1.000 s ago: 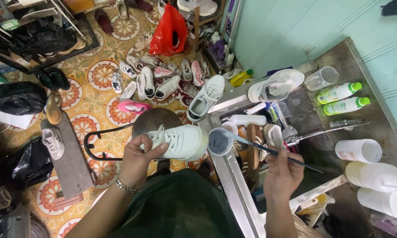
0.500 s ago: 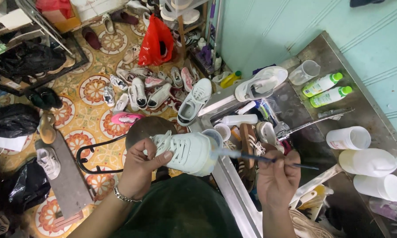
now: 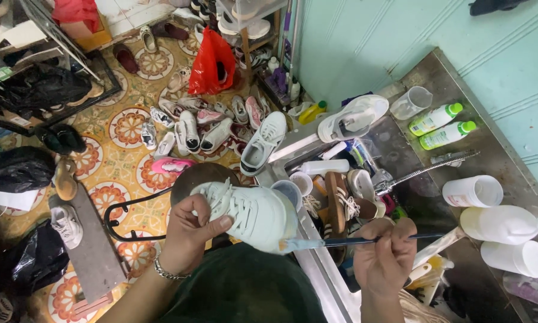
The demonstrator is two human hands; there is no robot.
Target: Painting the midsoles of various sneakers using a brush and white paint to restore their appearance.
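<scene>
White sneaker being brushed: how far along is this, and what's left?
In hand: the left hand grips the white sneaker while the right hand puts the paintbrush tip to its toe. That sneaker looks evenly pale. Probably left: the shoes in the sink and the floor pile.

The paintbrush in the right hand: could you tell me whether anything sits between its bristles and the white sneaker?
Nothing visible does. The paintbrush, held by the right hand, has its tip right at the toe of the white sneaker, which the left hand grips.
</scene>
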